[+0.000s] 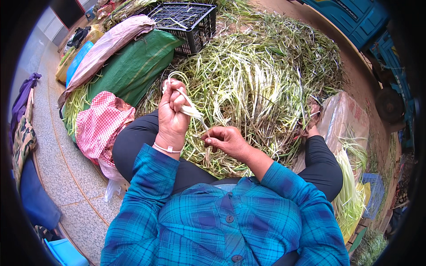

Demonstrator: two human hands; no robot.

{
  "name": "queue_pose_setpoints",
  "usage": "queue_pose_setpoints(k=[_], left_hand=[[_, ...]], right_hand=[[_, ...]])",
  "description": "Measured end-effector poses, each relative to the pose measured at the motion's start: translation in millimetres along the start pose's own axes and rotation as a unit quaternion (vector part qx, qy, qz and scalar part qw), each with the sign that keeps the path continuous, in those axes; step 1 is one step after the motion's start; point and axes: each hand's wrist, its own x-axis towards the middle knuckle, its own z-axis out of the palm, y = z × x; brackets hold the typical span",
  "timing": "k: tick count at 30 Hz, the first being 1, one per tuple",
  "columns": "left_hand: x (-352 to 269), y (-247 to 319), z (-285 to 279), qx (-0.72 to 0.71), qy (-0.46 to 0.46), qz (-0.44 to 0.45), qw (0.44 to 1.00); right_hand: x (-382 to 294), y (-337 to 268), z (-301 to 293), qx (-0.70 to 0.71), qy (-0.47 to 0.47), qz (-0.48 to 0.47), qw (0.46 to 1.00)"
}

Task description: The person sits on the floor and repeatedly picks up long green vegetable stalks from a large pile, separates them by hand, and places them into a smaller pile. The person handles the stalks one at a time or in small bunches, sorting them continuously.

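My left hand is raised in front of my thigh, its fingers closed around pale, leafy vegetable stalks. One long strand loops up over the knuckles. Lower and to the right, my right hand pinches the thin, darker tail of the stalks between thumb and forefinger. The stretch between the two hands looks taut. Beneath them spreads a wide heap of loose greens, whitish in the middle and drier and browner towards the edges.
On my left lie a red checked cloth and a full green woven sack. A black plastic crate stands behind the heap. To the right are a plastic sack, bundled pale stalks, a blue basket and a blue vehicle.
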Motion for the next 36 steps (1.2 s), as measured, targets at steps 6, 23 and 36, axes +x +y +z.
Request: queue_pose_setpoints(k=[6,23,36], left_hand=[[1.2,27.2,14.6,0.142,0.016,0.064,0.988],[2.4,14.3,-21.1,0.322,0.058,-0.016,0.945],[2.4,1.7,-42.1,0.243,0.082,0.045,0.966]], right_hand=[[-22.6,7.1,-12.4,-0.106,0.016,0.007,0.994],[2.1,52.1,-56.9,-0.267,0.247,-0.203,0.909],[-8.2,109.1,-82.1,-0.430,0.115,0.097,0.890]])
